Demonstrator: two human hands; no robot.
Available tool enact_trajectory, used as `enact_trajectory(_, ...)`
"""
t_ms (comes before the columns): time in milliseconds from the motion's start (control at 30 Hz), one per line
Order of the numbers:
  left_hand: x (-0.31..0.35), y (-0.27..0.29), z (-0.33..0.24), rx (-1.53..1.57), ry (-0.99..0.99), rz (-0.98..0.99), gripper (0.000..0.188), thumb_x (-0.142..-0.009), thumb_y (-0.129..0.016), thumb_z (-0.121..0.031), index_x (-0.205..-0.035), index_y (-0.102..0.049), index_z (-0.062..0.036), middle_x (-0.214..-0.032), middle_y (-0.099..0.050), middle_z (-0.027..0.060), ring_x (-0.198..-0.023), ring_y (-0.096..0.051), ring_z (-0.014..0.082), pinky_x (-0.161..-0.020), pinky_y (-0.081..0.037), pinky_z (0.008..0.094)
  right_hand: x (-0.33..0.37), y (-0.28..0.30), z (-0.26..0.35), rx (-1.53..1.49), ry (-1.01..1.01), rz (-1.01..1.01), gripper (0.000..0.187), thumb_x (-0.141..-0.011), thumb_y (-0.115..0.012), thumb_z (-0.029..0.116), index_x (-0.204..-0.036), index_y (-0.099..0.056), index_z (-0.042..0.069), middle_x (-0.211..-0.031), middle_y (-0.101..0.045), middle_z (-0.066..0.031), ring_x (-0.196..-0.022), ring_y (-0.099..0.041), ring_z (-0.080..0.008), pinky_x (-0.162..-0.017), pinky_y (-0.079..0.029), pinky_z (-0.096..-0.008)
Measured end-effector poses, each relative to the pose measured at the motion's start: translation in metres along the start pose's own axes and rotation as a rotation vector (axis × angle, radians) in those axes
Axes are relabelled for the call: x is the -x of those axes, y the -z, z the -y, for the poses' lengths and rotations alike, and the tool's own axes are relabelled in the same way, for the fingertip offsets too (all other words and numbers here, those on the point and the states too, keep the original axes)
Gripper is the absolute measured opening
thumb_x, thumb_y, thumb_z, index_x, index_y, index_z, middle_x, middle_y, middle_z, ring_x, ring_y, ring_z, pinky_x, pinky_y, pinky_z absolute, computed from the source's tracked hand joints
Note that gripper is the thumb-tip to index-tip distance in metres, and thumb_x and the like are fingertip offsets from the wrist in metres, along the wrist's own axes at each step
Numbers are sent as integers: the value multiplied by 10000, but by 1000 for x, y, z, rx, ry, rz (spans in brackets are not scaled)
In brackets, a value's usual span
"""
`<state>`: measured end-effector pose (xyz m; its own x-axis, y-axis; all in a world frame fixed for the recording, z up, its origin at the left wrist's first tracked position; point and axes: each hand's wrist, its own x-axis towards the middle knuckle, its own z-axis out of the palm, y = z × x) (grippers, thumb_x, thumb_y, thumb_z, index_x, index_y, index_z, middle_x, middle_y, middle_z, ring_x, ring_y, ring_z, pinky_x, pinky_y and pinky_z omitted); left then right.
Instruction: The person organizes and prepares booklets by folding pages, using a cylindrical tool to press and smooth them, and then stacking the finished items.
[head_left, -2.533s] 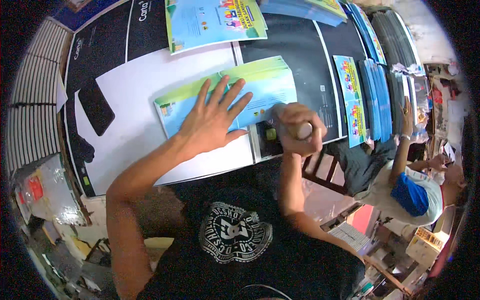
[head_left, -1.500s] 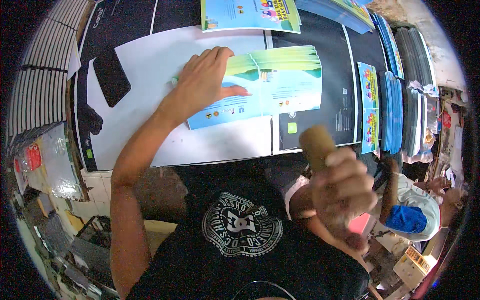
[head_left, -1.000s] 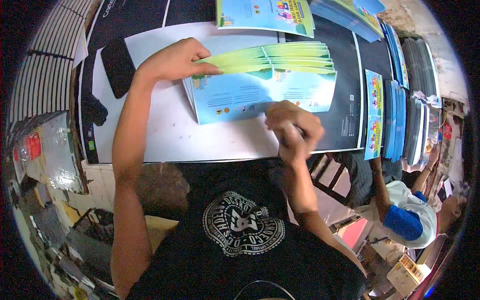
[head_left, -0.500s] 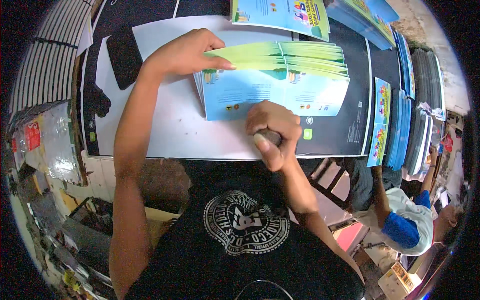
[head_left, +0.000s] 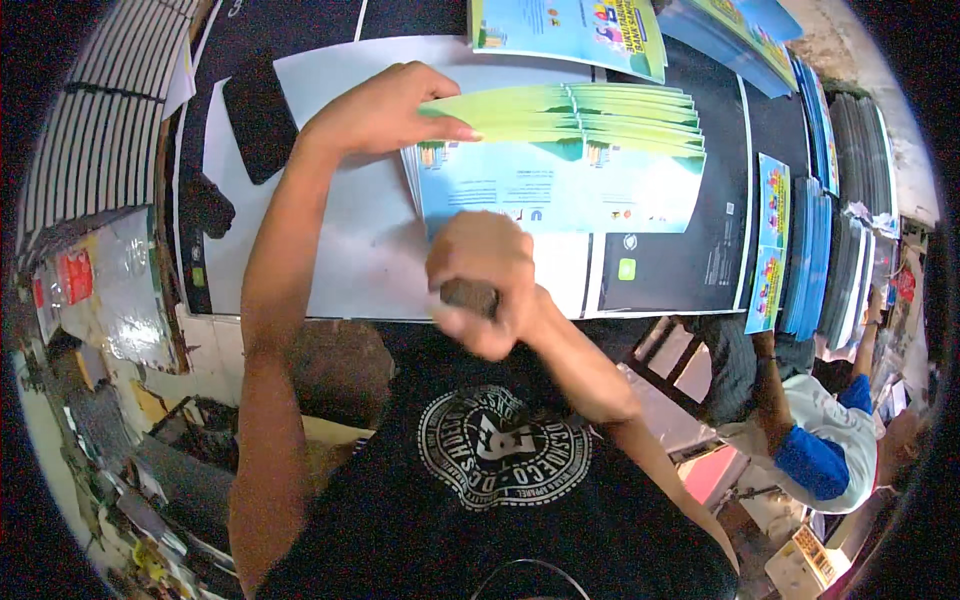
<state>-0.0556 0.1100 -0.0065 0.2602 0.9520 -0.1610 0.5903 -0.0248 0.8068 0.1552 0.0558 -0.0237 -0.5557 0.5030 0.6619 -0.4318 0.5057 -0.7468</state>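
A fanned stack of printed sheets (head_left: 565, 185), light blue with green upper edges, lies on the table in front of me. My left hand (head_left: 395, 110) pinches its upper left corner between thumb and fingers. Closed around a dark, rounded, stone-like piece (head_left: 468, 296) is my right hand (head_left: 490, 255), slightly blurred, at the stack's lower left edge. Whether that hand touches the sheets I cannot tell.
A white board (head_left: 320, 260) covers part of the black tabletop, with a flat black rectangular piece (head_left: 260, 120) on it. Beyond lie more printed sheets (head_left: 570, 35). Blue-edged stacks (head_left: 805, 260) line the right side, where another person (head_left: 820, 440) is at work. Stacked pale sheets (head_left: 105, 150) stand left.
My right hand has moved left along the lower edge of the sheets, still holding the dark piece. My left hand keeps its hold on the corner. The whole view has shifted slightly.
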Motion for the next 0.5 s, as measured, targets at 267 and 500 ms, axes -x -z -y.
enact_trajectory(267, -8, -7, 9, -31, -44, -10, 461, -840, -774, -271, -1152, -639, 41, -979, -718, 158, -880, -687, 225, -817, -522, 346, -11, -30, -18, 58, -95, 9, 264, -664, -705, 236, -590, -517, 66, -568, -516, -113, -513, -535, -354, -499, -404, -440)
enact_trajectory(500, 13, -30, -45, -544, -149, -252, 724, -819, -699, -71, -1482, -408, -91, -1520, -373, 169, -1443, -295, 396, -1159, -286, 521, -7, 26, 44, -60, 32, -106, 215, -655, -708, 216, -667, -589, 38, -670, -596, -112, -587, -587, -317, -554, -453, -402)
